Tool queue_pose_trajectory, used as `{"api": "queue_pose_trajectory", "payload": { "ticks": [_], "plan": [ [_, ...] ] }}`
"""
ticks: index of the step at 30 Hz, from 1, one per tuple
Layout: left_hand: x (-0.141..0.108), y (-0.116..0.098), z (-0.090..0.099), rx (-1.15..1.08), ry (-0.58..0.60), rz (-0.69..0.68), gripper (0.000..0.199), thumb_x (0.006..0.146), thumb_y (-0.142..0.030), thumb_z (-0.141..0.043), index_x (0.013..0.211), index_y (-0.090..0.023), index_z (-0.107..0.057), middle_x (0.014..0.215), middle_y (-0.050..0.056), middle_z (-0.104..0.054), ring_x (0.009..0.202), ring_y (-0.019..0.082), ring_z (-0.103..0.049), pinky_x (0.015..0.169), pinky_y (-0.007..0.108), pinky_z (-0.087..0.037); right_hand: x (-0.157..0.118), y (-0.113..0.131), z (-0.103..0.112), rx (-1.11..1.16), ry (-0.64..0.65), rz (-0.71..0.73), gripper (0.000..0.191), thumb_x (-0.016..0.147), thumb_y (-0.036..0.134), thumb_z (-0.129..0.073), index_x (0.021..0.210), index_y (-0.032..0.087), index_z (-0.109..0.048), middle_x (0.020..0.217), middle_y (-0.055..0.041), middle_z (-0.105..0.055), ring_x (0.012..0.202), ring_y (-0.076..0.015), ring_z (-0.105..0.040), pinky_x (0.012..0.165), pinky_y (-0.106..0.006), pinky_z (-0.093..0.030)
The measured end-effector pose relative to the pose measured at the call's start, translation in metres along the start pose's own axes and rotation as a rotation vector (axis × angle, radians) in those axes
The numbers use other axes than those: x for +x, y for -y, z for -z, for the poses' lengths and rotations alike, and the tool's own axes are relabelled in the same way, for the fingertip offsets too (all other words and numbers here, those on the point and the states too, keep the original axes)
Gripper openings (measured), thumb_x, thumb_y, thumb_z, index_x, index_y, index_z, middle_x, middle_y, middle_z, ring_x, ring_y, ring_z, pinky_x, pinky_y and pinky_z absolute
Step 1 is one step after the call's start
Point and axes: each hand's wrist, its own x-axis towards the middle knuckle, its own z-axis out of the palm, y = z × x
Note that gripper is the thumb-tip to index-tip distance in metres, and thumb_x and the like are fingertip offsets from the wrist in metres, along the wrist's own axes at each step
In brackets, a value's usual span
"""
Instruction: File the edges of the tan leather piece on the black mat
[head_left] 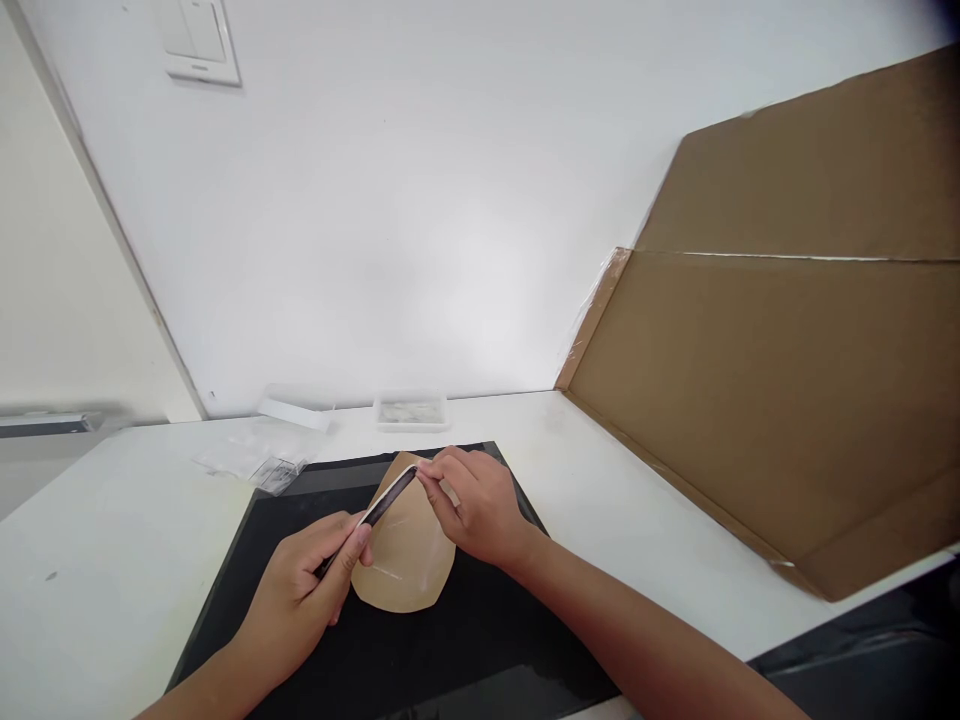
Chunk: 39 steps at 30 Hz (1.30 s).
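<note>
My left hand (304, 580) is closed round the near end of a thin, flat dark item with a pale edge (388, 497), thumb on top. The item is tilted edge-on, so its faces are mostly hidden. At its far end, my right hand (484, 505) is closed, thumb and forefinger pinching the tip or something small there. A tan, slightly shiny sheet (405, 565) with a rounded lower edge shows behind and below the item; whether the two are joined, I cannot tell. Under both hands lies a black mat (480, 640).
Clear plastic bags (251, 450) and a white strip (294, 412) lie at the back left. By the wall sits a small clear tray (411, 413) with contents too small to name. A large cardboard sheet (765, 380) stands folded along the right of the white table (82, 560).
</note>
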Motion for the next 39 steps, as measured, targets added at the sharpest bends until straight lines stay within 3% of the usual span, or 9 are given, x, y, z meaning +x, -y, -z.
{"api": "queue_pose_trajectory", "payload": {
  "ticks": [14, 24, 33, 39],
  "plan": [
    [0.0010, -0.0045, 0.0000, 0.043, -0.006, -0.035, 0.035, 0.105, -0.041, -0.048, 0.080, -0.020, -0.062, 0.070, -0.004, -0.059, 0.041, 0.006, -0.050, 0.049, 0.021, -0.043, -0.0051, -0.0028, -0.0067, 0.135, -0.040, -0.119, 0.007, 0.097, 0.018, -0.062, 0.102, 0.023, -0.061, 0.084, -0.0024, -0.068, 0.076, -0.0165, -0.064, 0.068, -0.030, -0.049],
    [0.0003, -0.0043, 0.0011, 0.054, 0.000, -0.034, 0.035, 0.105, -0.040, -0.047, 0.080, -0.020, -0.063, 0.071, -0.004, -0.058, 0.041, 0.006, -0.051, 0.049, 0.020, -0.042, -0.0049, -0.0036, -0.0069, 0.187, 0.007, -0.122, 0.009, 0.099, 0.020, -0.058, 0.106, 0.022, -0.062, 0.086, -0.0032, -0.068, 0.076, -0.0159, -0.064, 0.069, -0.029, -0.050],
    [0.0004, -0.0058, 0.0013, 0.045, 0.008, -0.036, 0.035, 0.105, -0.040, -0.047, 0.080, -0.020, -0.062, 0.070, -0.003, -0.060, 0.041, 0.007, -0.051, 0.049, 0.021, -0.043, -0.0017, -0.0014, -0.0021, 0.455, 0.086, -0.263, 0.011, 0.101, 0.026, -0.057, 0.105, 0.020, -0.065, 0.082, -0.0019, -0.071, 0.064, -0.0124, -0.062, 0.063, -0.027, -0.052],
    [0.0015, -0.0062, 0.0019, 0.052, 0.018, -0.026, 0.035, 0.105, -0.040, -0.047, 0.081, -0.020, -0.063, 0.069, -0.003, -0.060, 0.042, 0.007, -0.051, 0.050, 0.021, -0.044, -0.0011, -0.0006, -0.0017, 0.502, 0.090, -0.291, 0.011, 0.100, 0.028, -0.060, 0.105, 0.020, -0.067, 0.083, -0.0029, -0.071, 0.065, -0.0127, -0.064, 0.063, -0.028, -0.052]
  ]
}}
